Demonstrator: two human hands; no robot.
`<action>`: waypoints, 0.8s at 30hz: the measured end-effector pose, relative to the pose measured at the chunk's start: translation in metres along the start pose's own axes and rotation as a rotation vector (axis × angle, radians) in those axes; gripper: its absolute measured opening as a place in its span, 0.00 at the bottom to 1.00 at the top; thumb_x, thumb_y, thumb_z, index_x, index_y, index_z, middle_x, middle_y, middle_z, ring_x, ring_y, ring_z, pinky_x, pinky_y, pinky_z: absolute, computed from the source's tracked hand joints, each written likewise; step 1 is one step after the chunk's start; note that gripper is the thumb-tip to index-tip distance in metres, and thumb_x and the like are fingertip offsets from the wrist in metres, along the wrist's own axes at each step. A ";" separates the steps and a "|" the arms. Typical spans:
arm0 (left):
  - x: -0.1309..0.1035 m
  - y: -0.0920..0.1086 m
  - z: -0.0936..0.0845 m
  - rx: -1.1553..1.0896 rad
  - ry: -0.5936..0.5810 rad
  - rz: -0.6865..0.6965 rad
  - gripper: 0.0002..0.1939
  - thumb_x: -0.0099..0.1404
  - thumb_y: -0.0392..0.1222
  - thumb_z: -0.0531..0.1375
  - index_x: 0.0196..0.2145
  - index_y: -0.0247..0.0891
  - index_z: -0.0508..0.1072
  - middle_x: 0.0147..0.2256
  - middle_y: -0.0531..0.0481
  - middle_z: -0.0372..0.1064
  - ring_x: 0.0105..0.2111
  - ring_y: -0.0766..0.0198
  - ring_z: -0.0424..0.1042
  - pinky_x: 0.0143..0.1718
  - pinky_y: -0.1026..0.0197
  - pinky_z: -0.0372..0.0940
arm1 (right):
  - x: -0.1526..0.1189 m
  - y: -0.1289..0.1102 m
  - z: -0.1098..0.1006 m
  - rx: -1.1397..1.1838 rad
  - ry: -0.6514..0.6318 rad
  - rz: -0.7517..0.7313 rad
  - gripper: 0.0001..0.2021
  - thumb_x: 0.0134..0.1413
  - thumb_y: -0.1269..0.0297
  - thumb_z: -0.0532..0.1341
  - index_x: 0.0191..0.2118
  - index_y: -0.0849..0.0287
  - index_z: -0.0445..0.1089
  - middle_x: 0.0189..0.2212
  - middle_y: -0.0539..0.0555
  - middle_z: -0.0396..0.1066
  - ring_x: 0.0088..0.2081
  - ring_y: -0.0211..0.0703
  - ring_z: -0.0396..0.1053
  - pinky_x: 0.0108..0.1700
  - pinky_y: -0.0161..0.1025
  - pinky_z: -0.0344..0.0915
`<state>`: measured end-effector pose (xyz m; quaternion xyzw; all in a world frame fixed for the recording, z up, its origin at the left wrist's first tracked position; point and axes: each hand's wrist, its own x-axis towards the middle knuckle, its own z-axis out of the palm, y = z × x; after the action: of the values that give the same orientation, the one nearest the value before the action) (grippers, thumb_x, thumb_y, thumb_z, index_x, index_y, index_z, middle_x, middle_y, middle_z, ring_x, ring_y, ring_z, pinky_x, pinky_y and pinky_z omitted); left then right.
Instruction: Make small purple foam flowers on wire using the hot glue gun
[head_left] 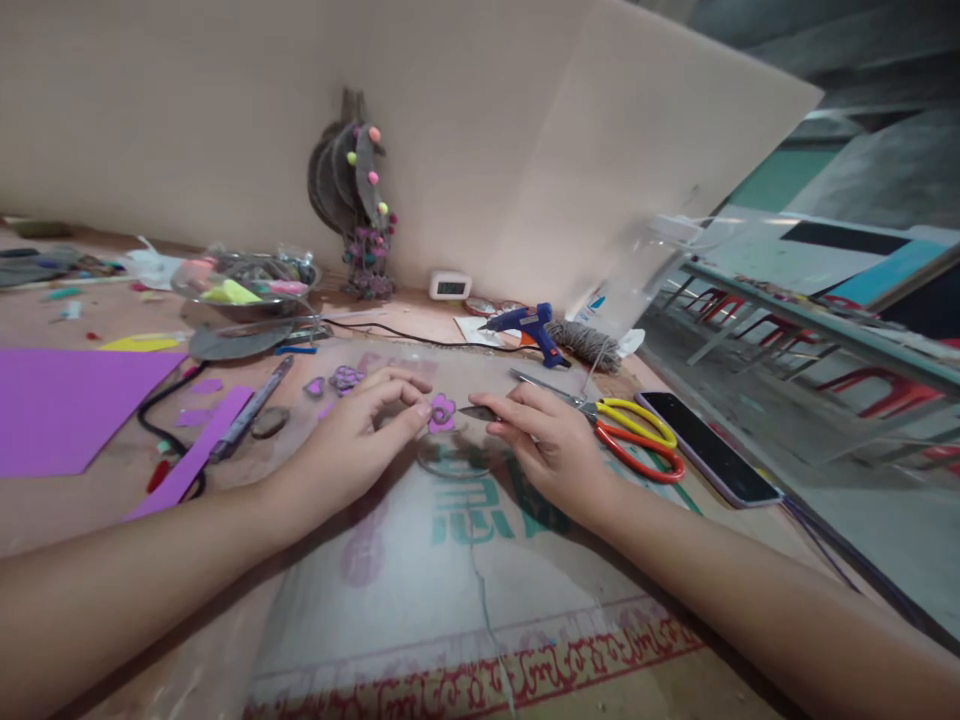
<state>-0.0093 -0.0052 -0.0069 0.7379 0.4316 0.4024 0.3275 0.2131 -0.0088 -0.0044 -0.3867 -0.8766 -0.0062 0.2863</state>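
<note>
My left hand (pixel 381 418) pinches the left edge of a small purple flower cutout (pixel 442 412) with a dark grey ring at its centre. In my right hand (pixel 547 440), closed fingers grip a slim, dark, pointed piece (pixel 477 412); its tip points left, close to the flower but apart from it. Both hands are just above a printed plastic sheet (pixel 375 610). Scissors (pixel 637 437) with yellow and orange handles lie beside my right hand. Left of the flower, several small purple flowers (pixel 347 379) rest near my left fingers.
Purple sheet (pixel 82 410), a purple strip (pixel 195 460) and a pen (pixel 253 408) lie left. Behind are a bowl of scraps (pixel 247 282), a white digital clock (pixel 450 286), a blue glue gun (pixel 529 328) and grey yarn (pixel 585 343). A phone (pixel 709 447) lies at the right edge.
</note>
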 end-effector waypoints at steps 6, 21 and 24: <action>0.000 0.000 0.000 -0.013 -0.003 -0.007 0.11 0.64 0.42 0.51 0.26 0.37 0.67 0.41 0.50 0.66 0.41 0.61 0.67 0.47 0.57 0.60 | -0.001 -0.001 0.000 -0.042 -0.009 -0.040 0.16 0.60 0.64 0.53 0.52 0.60 0.66 0.30 0.54 0.64 0.31 0.41 0.62 0.33 0.38 0.62; 0.000 -0.001 0.001 -0.011 0.006 0.025 0.11 0.63 0.41 0.52 0.25 0.37 0.68 0.39 0.50 0.67 0.44 0.60 0.66 0.48 0.57 0.59 | -0.001 0.000 0.002 -0.067 -0.049 -0.074 0.15 0.60 0.65 0.52 0.51 0.60 0.67 0.29 0.54 0.65 0.31 0.40 0.63 0.33 0.38 0.62; 0.000 -0.002 0.001 -0.011 -0.002 0.040 0.11 0.63 0.41 0.52 0.25 0.37 0.68 0.39 0.50 0.67 0.43 0.60 0.66 0.48 0.57 0.58 | -0.001 0.001 0.003 -0.064 -0.035 -0.078 0.15 0.60 0.65 0.52 0.50 0.59 0.68 0.29 0.55 0.66 0.31 0.40 0.63 0.33 0.37 0.62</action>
<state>-0.0093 -0.0043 -0.0094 0.7450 0.4142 0.4107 0.3237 0.2130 -0.0078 -0.0082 -0.3613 -0.8953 -0.0386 0.2578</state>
